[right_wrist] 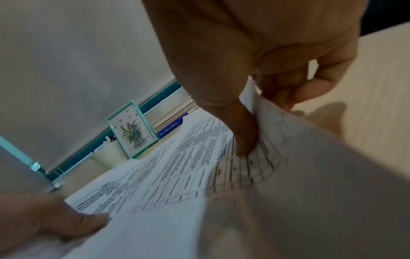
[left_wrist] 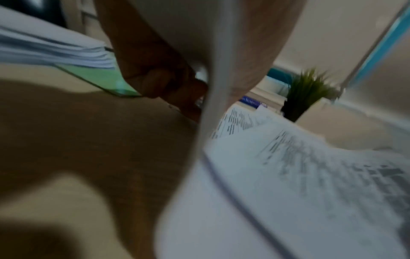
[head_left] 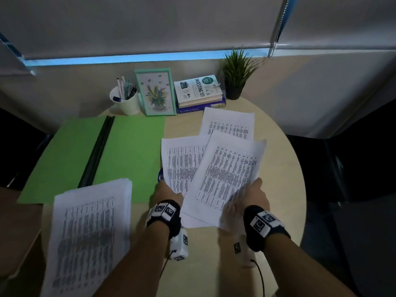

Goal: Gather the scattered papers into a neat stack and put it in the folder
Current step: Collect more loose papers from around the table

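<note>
An open green folder (head_left: 130, 151) with a black spine lies at the left of the round table (head_left: 285, 189). A thick stack of printed papers (head_left: 90, 228) lies at the near left, overlapping the folder's front edge. Right of the folder, several loose printed sheets (head_left: 227, 174) overlap at angles, and one more sheet (head_left: 229, 123) lies farther back. My left hand (head_left: 169, 187) grips the near edge of the left loose sheet (head_left: 182, 161), fingers curled under it (left_wrist: 168, 84). My right hand (head_left: 252, 189) pinches the near right corner of the top sheets, thumb (right_wrist: 244, 140) on top.
Along the back stand a white cup of pens (head_left: 126, 101), a mint picture frame (head_left: 155, 92), stacked books (head_left: 199, 91) and a potted plant (head_left: 235, 76). A small blue object (head_left: 160, 174) peeks out by my left hand. The table's curved edge runs on the right.
</note>
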Motion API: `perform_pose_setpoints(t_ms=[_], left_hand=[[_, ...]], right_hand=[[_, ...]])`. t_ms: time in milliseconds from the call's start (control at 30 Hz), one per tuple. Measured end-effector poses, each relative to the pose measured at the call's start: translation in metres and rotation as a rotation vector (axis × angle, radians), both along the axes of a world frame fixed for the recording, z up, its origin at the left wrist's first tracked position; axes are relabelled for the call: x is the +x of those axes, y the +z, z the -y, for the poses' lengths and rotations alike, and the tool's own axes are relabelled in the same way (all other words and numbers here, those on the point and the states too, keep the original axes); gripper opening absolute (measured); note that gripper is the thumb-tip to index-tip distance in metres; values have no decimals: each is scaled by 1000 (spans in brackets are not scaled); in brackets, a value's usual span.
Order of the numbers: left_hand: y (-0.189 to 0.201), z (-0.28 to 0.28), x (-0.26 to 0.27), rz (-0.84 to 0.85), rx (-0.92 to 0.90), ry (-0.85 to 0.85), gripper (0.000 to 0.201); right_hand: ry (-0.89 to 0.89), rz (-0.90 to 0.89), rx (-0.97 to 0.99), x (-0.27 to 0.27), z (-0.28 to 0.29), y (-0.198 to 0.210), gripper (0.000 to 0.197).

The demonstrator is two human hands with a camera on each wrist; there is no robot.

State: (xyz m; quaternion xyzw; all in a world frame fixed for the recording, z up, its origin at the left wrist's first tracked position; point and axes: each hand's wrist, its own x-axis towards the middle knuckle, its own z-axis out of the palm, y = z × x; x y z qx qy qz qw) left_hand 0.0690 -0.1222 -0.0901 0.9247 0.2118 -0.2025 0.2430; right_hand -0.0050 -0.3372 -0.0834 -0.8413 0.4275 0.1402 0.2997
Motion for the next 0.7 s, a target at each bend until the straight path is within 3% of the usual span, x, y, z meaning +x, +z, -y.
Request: perform_pose_setpoints(t_ms=[67,100,233,300,367,433,500,600,633,700], left_hand=[[4,0,-4,6,-15,-28,27],[4,-2,-6,25,-62,-15,20],[4,-21,-16,32,-347,54,43],[10,-33,-21,4,-461,95,55],[8,-47,-25,31,-487,60,92],[-3,-66,-28,85,-471,-3,101],[15,-76,-31,95,-489,-16,87],[50,-89,-39,162,-629,40,35],[57,-95,-41,185,-666,36,23],[73,-106,-46,224,-740,22,12]], right_hand=[[5,69,15,-12,-1,2,59],[-11,117,44,-18,-1,2,53],[31,230,232,-41,-10,3,23],[48,257,329,-44,-23,1,25],[95,285,372,-45,-37,2,30],[161,315,395,-43,-51,8,38],[229,341,396,-41,-63,18,37],[257,416,371,-40,-77,24,21],[225,427,400,-40,-81,25,26],[122,434,534,-38,-89,27,57]])
